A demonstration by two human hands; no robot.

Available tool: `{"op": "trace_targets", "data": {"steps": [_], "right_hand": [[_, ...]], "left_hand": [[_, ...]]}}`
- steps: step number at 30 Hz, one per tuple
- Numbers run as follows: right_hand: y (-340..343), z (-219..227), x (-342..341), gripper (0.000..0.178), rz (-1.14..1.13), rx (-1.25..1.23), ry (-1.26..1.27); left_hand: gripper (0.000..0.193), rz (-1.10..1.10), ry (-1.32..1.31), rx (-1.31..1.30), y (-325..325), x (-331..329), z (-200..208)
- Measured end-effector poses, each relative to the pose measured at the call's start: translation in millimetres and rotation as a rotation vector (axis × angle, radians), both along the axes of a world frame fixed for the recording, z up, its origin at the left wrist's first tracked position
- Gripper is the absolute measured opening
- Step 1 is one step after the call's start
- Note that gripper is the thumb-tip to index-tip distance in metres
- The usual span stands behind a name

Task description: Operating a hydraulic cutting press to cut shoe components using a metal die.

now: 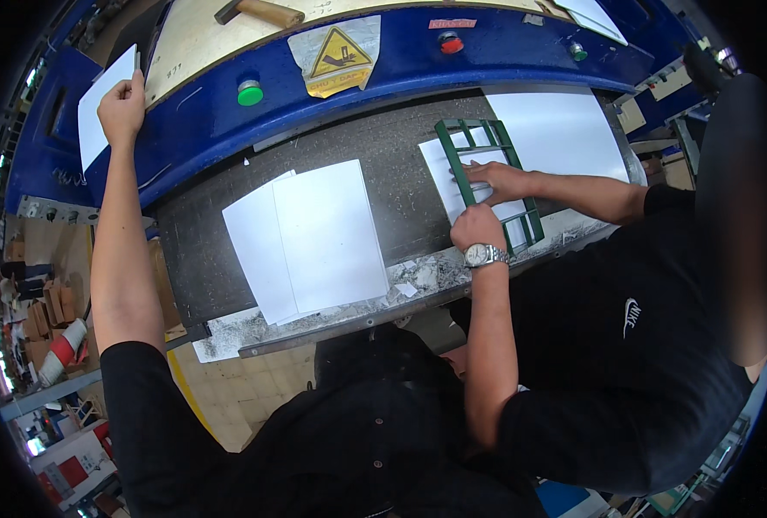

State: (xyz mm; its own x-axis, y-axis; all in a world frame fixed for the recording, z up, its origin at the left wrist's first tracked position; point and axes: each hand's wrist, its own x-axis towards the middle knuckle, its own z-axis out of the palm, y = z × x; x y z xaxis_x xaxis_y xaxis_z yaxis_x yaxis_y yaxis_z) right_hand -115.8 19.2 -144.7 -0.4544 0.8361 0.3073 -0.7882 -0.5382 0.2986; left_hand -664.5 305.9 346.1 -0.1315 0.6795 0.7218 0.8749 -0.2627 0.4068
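At the far left, my left hand [121, 109] is closed around the edge of some white sheets [100, 116] beside the blue machine. My right hand is not in view. On the dark worktable before me, two overlapping stacks of white sheets [330, 237] lie with nobody touching them. To the right, a co-worker in a black shirt reaches in with both hands [478, 226], a watch on one wrist. Those hands are on a green frame with crossbars [534, 220], which rests over more white sheets [441, 173].
A blue machine front [185, 116] runs behind the worktable [198, 250], carrying a green button [249, 93], a red button [451, 42] and a yellow warning label [342, 56]. Above lies a hammer [262, 12]. Large white sheets [564, 129] cover the table's right end.
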Motion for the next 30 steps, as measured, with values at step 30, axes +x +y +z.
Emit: {"op": "trace_targets", "data": {"steps": [30], "right_hand": [[-49.8,210.1,-151.3,0.021,0.471,-1.222,2.207]], "left_hand": [[0.047,0.074,-0.038,0.011,-23.8,-9.8,-3.9]]}}
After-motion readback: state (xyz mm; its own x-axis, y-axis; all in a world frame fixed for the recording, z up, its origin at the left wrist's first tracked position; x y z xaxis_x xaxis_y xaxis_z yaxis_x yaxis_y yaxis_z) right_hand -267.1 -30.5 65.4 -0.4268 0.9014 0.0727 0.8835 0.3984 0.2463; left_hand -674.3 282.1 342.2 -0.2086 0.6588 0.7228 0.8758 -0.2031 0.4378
